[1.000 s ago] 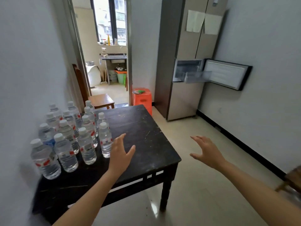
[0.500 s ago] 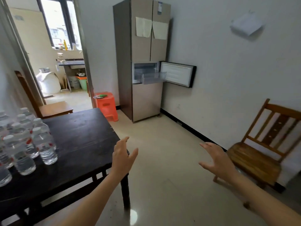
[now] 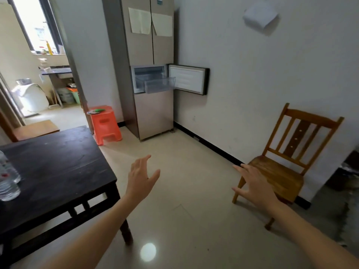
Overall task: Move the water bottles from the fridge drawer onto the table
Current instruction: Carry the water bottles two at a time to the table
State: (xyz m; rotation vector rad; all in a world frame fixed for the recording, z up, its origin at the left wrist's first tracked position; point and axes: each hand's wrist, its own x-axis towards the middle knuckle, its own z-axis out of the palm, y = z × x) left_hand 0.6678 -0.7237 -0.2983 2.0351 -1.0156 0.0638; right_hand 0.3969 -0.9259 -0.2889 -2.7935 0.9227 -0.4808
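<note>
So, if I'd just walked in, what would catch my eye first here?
Two bare hands, the left hand and the right hand, reach forward open and empty above the floor. Straight ahead, the tall fridge has its clear drawer pulled out beside a small open door. A bright orange stool stands left of it, and water bottles sit at the dark table's left edge.

both arms reach forward, left grip (image 3: 142, 176) and right grip (image 3: 254, 184) empty, fingers spread.
</note>
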